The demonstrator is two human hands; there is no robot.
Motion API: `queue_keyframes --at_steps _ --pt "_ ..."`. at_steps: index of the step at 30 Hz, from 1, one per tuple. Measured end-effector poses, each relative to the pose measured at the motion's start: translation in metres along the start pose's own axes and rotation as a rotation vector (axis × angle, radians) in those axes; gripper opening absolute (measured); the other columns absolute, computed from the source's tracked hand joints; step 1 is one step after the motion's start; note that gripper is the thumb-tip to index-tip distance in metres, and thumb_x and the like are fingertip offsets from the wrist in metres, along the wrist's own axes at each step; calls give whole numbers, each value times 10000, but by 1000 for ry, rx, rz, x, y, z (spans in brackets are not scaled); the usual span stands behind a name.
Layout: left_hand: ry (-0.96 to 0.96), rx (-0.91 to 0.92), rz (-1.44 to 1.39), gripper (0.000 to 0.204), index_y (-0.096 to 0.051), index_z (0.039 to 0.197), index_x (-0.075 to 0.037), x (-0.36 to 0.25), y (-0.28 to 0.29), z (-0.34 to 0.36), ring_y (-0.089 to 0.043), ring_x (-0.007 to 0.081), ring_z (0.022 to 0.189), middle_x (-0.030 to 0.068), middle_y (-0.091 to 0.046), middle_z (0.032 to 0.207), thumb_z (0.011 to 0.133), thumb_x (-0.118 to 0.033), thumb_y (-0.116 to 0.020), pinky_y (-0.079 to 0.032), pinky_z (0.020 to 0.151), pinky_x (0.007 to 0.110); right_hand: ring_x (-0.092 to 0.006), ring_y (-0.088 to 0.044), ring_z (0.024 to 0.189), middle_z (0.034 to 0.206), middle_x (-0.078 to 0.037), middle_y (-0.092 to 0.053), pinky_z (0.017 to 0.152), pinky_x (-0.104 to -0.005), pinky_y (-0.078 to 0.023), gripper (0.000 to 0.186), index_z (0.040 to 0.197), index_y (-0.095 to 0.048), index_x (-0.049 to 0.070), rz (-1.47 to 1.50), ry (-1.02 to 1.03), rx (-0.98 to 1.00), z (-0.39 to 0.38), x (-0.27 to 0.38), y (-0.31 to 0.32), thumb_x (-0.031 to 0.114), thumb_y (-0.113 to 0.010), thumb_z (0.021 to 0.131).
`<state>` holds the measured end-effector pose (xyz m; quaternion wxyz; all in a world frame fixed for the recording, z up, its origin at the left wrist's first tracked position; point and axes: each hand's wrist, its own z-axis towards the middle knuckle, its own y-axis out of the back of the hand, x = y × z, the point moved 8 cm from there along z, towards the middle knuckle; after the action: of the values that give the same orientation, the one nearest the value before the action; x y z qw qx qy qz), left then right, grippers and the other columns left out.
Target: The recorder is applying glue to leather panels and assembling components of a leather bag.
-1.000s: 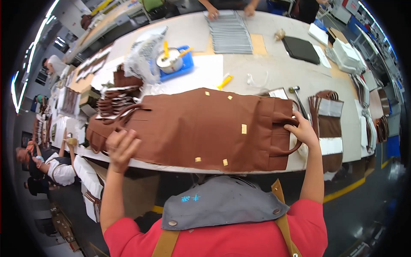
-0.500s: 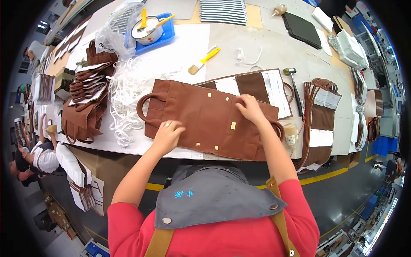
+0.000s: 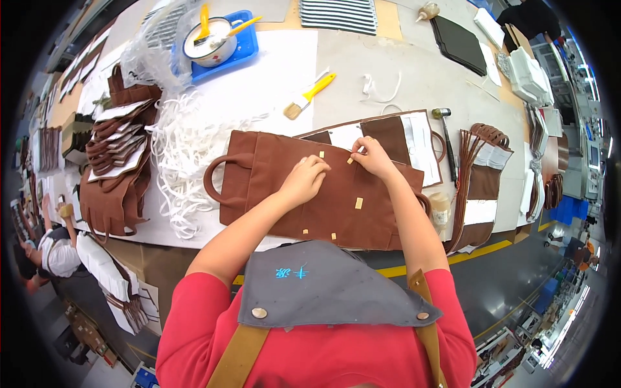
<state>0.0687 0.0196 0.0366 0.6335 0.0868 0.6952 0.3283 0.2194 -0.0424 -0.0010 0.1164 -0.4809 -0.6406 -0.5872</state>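
Observation:
A brown bag panel (image 3: pixel 291 207) with a loop handle at each end lies flat in front of me. Several small pale-yellow tape pieces (image 3: pixel 359 203) are stuck on it. Near its far edge my right hand (image 3: pixel 372 157) pinches with thumb and forefinger at one of these pieces. My left hand (image 3: pixel 305 180) rests on the panel to the left, fingers loosely bent and apart from any tool, close to another tape piece (image 3: pixel 321 154). Partly under the panel, a second brown piece with white paper (image 3: pixel 416 139) sticks out on the far side.
White ribbon strips (image 3: pixel 184 155) and stacked brown bag parts (image 3: pixel 123 152) lie left. A yellow-handled brush (image 3: pixel 310 97) lies beyond the panel; a pot (image 3: pixel 210 48) with brushes stands on a blue tray (image 3: pixel 244 48). Right are a hammer (image 3: pixel 449 142), a jar (image 3: pixel 440 210) and more brown parts (image 3: pixel 485 178).
My left hand has moved right and away from me across the panel. My right hand has shifted slightly left, onto a tape piece. The view has shifted a little.

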Motion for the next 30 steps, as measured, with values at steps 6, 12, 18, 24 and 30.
queue_keyframes --at_steps 6,12,18,24,30 --pt "-98 -77 266 216 -515 953 -63 12 -1 43 -466 227 929 57 -513 985 737 -63 -501 -300 841 362 -196 -531 695 763 -84 -524 634 -302 -429 133 837 -546 63 226 -121 90 -1 14 -5 66 -550 704" --pt "-7 -60 226 143 -560 878 -114 35 -9 51 -473 192 855 16 -523 849 741 -94 -521 -302 767 325 -219 -545 761 821 -96 -524 660 -316 -438 135 852 -546 59 -36 30 15 0 24 -9 64 -544 717" --pt "-41 -96 181 131 -557 849 -111 34 -8 52 -459 192 829 13 -504 812 726 -75 -529 -305 757 320 -240 -530 758 824 -103 -511 687 -316 -441 134 832 -542 47 143 18 -31 4 6 -18 57 -558 699" --pt "-38 -102 193 128 -549 835 -103 36 -9 51 -455 198 842 17 -500 812 715 -61 -533 -310 759 324 -242 -520 764 798 -110 -499 692 -319 -435 126 783 -521 24 96 -22 42 11 0 -24 65 -575 677" --pt "-37 -88 203 148 -533 854 -98 37 -12 50 -448 209 874 29 -489 827 709 -67 -533 -315 766 338 -247 -513 769 793 -110 -499 695 -320 -425 128 750 -509 19 85 -61 62 13 -4 -27 76 -582 662"
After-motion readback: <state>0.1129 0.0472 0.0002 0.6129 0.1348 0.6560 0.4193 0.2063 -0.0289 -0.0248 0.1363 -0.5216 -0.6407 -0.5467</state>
